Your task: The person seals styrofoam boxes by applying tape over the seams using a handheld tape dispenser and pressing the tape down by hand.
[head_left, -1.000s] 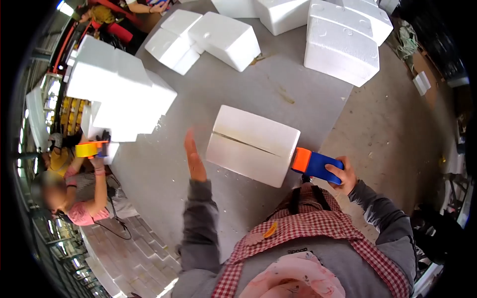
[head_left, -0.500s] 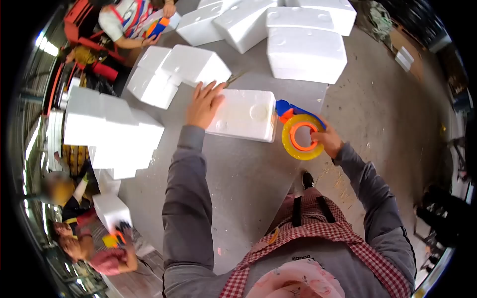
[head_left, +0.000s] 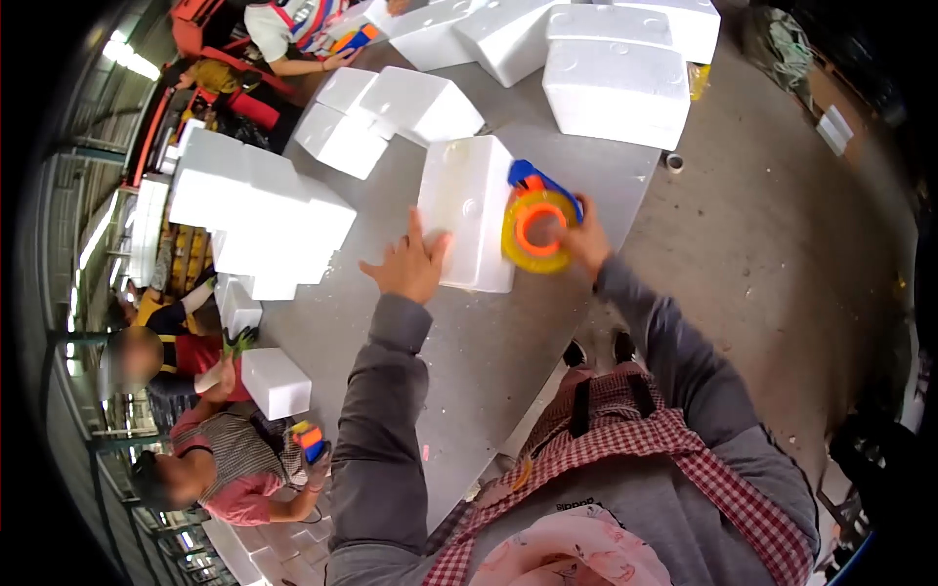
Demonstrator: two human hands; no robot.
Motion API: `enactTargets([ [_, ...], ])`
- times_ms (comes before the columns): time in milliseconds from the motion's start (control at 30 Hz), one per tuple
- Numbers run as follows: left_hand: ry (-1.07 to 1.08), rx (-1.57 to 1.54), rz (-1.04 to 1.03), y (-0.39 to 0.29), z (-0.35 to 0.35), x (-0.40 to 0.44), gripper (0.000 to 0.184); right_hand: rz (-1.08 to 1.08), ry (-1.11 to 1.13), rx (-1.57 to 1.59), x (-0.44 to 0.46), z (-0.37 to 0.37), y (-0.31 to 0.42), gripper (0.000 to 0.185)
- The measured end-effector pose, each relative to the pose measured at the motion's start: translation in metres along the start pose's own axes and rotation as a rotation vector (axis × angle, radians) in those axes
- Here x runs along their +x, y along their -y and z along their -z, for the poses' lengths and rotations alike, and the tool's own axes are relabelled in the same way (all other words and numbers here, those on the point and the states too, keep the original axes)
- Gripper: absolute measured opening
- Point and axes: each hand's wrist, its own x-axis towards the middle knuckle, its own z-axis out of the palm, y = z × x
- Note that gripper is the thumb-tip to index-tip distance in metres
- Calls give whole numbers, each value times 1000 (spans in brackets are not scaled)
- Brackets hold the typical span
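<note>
A white foam box (head_left: 467,225) lies in front of me on the grey table, its long side running away from me. My left hand (head_left: 405,266) is at its near left corner, fingers spread, the fingertips at or against the box. My right hand (head_left: 586,237) grips a tape dispenser (head_left: 544,179) with a blue and orange body and a big yellow tape roll around an orange ring. The dispenser is close against the box's right side; whether tape sticks to the box there I cannot make out.
White foam boxes (head_left: 616,93) stand at the table's far end, with more boxes (head_left: 264,195) stacked along the left. Co-workers are across the table (head_left: 430,386) and at the far left, two holding tape dispensers (head_left: 311,439). A tape roll (head_left: 674,163) shows beyond the right table edge.
The box has turned from lying crosswise to pointing away from me. My left hand has moved from its far left end to the near corner. The dispenser has shifted left with my right hand.
</note>
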Motion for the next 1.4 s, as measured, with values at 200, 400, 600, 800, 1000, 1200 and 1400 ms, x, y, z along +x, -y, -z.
enactTargets([
  [200, -131, -578, -331, 0, -28, 3, 43, 5, 98, -3, -21, 24, 13, 67],
  [400, -254, -529, -22, -38, -28, -27, 45, 143, 28, 58, -175, -6, -36, 65],
  [600, -400, 21, -479, -27, -11, -3, 50, -86, 54, 388, -167, 8, -9, 63],
  [800, -224, -333, -288, -33, -30, -3, 48, -120, 163, 343, -259, -3, -18, 67],
  [1000, -219, -348, -305, -31, -26, -5, 49, 154, 557, -182, -154, -113, -32, 65],
  [1200, -341, -1450, 128, 18, -46, -79, 60, -20, 809, -11, -151, 37, 10, 69],
  [1400, -413, -1593, 193, -55, -100, -89, 49, -25, 518, 840, -21, 49, 8, 54],
])
